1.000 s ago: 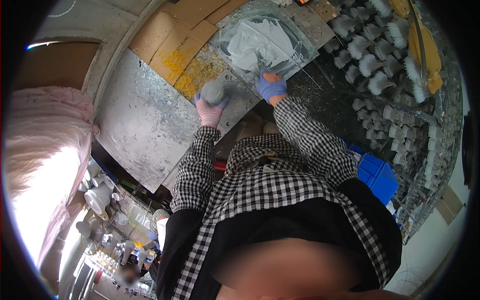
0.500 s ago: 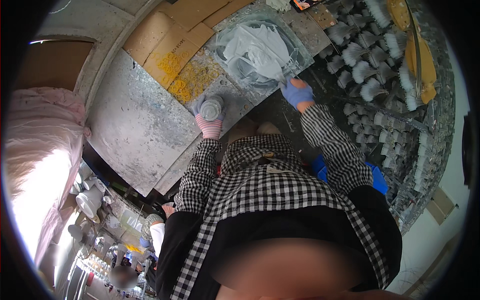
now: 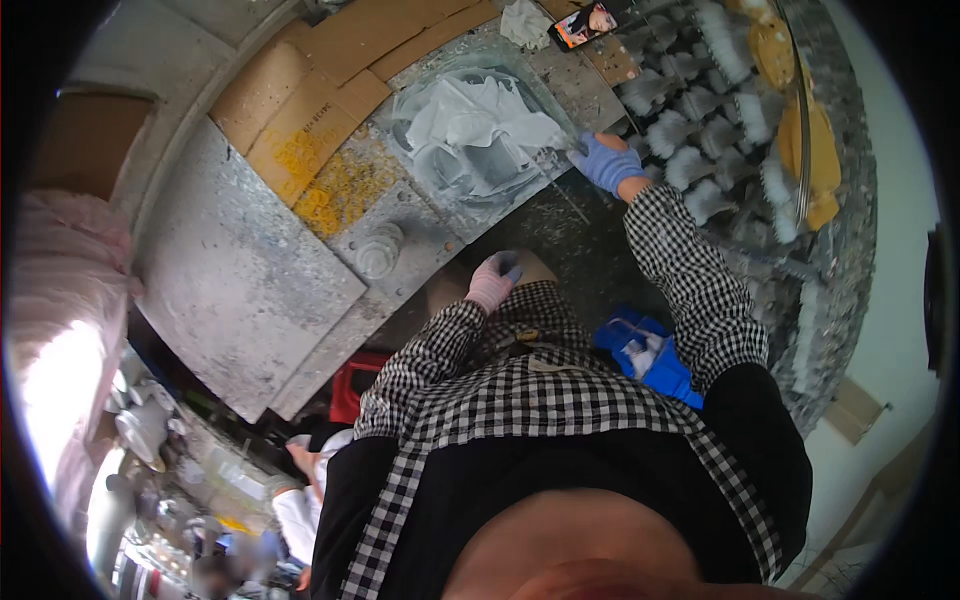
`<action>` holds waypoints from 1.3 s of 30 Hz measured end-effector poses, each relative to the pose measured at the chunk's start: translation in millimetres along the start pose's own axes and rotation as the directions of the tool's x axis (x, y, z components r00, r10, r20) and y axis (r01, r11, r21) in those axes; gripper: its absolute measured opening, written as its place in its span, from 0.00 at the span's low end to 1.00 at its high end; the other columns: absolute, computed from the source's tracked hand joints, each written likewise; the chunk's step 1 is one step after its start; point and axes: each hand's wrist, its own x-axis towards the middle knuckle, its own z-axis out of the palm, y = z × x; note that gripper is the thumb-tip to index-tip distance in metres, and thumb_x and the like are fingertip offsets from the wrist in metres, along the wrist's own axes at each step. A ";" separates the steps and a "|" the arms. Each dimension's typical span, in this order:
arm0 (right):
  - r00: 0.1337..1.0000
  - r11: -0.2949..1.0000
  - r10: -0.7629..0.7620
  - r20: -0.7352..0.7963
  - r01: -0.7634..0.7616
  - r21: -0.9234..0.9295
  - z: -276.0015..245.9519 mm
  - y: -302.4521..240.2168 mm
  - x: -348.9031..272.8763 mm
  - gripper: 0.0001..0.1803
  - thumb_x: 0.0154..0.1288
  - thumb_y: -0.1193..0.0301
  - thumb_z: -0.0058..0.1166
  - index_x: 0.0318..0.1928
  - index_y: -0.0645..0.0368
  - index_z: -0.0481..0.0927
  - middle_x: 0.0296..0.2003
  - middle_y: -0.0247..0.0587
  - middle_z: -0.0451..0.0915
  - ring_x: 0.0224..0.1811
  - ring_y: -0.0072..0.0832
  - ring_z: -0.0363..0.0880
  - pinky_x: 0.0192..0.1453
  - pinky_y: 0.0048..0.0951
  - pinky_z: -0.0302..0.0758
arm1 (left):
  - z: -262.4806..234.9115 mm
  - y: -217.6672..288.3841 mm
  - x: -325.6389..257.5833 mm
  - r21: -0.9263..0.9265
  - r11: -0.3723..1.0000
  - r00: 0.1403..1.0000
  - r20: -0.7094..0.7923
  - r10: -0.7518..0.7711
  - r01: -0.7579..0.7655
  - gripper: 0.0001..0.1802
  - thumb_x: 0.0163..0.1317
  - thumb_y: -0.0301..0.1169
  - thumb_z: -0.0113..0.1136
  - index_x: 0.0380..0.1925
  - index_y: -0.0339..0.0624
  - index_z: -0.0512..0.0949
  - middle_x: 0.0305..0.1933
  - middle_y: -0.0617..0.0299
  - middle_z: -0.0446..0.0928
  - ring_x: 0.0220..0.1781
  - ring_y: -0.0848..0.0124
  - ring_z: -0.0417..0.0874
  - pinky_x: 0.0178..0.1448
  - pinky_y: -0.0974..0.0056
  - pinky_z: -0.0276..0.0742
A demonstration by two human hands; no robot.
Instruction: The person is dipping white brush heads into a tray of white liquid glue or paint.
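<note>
While the right hand (image 3: 608, 165) hangs just off the near edge of the tabletop (image 3: 420, 218), its blue-gloved fingers are closed around the narrow end of a white fan-shaped piece (image 3: 537, 130). That piece spreads inward over the right side of a clear basin (image 3: 428, 165), which stands toward the tabletop's right end and holds crumpled-looking white material (image 3: 460, 110); where the two whites overlap, I cannot tell whether they touch.

The left hand (image 3: 495, 282), in a pink-striped glove with greyish fingertips, is over the lap, beyond the tabletop's near edge. Its fingers are curled; I cannot tell whether they hold anything. Nearest to it on the tabletop, close to the near edge, stands a clear round container (image 3: 380, 250), apart from the hand.

Yellow rings (image 3: 320, 205) lie scattered behind the container, partly on flattened cardboard (image 3: 320, 100) along the far edge. A phone (image 3: 583, 24) with a lit screen and a crumpled white cloth (image 3: 525, 23) lie near the far right corner. Right of the tabletop, a rack carries rows of white fan-shaped pieces (image 3: 690, 170).
</note>
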 end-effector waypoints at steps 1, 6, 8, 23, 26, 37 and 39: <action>1.000 0.999 0.010 0.029 -0.009 -0.044 0.9 11.1 0.0 0.27 0.60 0.48 0.50 0.50 0.55 0.79 0.44 0.50 0.82 0.48 0.47 0.79 0.54 0.43 0.75 | 14.4 13.0 15.0 -0.036 0.999 0.998 0.049 -0.028 0.029 0.24 0.61 0.33 0.63 0.54 0.33 0.73 0.51 0.50 0.80 0.53 0.64 0.80 0.57 0.64 0.74; 0.994 0.979 -0.099 0.055 0.107 -0.174 7.3 54.0 9.1 0.22 0.61 0.49 0.51 0.46 0.50 0.79 0.39 0.48 0.83 0.42 0.48 0.81 0.49 0.45 0.76 | 95.7 29.5 93.0 -0.323 0.935 0.988 0.098 -0.118 0.144 0.33 0.63 0.36 0.61 0.64 0.34 0.64 0.61 0.49 0.73 0.62 0.61 0.74 0.65 0.63 0.68; 0.984 0.959 -0.155 0.087 0.171 -0.225 10.8 63.2 12.6 0.21 0.61 0.50 0.51 0.47 0.48 0.79 0.38 0.47 0.83 0.41 0.47 0.82 0.48 0.45 0.76 | 122.5 34.3 120.6 -0.528 0.842 0.993 0.091 -0.075 0.111 0.35 0.65 0.38 0.59 0.68 0.37 0.58 0.64 0.50 0.70 0.64 0.58 0.72 0.66 0.62 0.67; 0.841 0.823 -0.540 0.025 0.534 -0.195 4.8 2.9 78.3 0.21 0.60 0.51 0.49 0.39 0.55 0.82 0.34 0.48 0.83 0.39 0.47 0.82 0.46 0.46 0.77 | 122.0 62.5 53.5 -0.700 0.660 0.701 -0.615 -0.361 -0.275 0.13 0.70 0.31 0.45 0.40 0.40 0.80 0.24 0.72 0.68 0.26 0.81 0.64 0.31 0.74 0.62; 0.829 0.814 -0.558 0.044 0.557 -0.163 -25.2 13.6 66.4 0.23 0.60 0.50 0.49 0.42 0.55 0.82 0.37 0.49 0.83 0.41 0.47 0.82 0.48 0.45 0.77 | 93.3 77.5 25.3 -0.565 0.810 0.667 -0.666 -0.334 -0.159 0.14 0.69 0.33 0.46 0.38 0.37 0.79 0.27 0.69 0.72 0.28 0.78 0.66 0.34 0.71 0.66; 0.868 0.818 -0.489 0.084 0.490 -0.301 -20.4 7.5 107.4 0.22 0.58 0.48 0.51 0.44 0.48 0.82 0.40 0.47 0.83 0.44 0.46 0.81 0.50 0.47 0.75 | 71.8 95.4 -18.3 -0.390 0.919 0.621 -0.735 -0.273 -0.058 0.15 0.68 0.35 0.51 0.37 0.33 0.82 0.33 0.58 0.82 0.36 0.74 0.78 0.46 0.68 0.73; 0.849 0.799 -0.519 0.098 0.523 -0.296 -15.0 -13.4 106.0 0.22 0.57 0.48 0.52 0.45 0.48 0.82 0.41 0.48 0.83 0.45 0.46 0.81 0.50 0.46 0.75 | 70.3 88.1 -16.6 -0.394 0.916 0.630 -0.730 -0.263 -0.074 0.15 0.68 0.35 0.52 0.38 0.33 0.82 0.34 0.60 0.83 0.37 0.75 0.78 0.46 0.68 0.73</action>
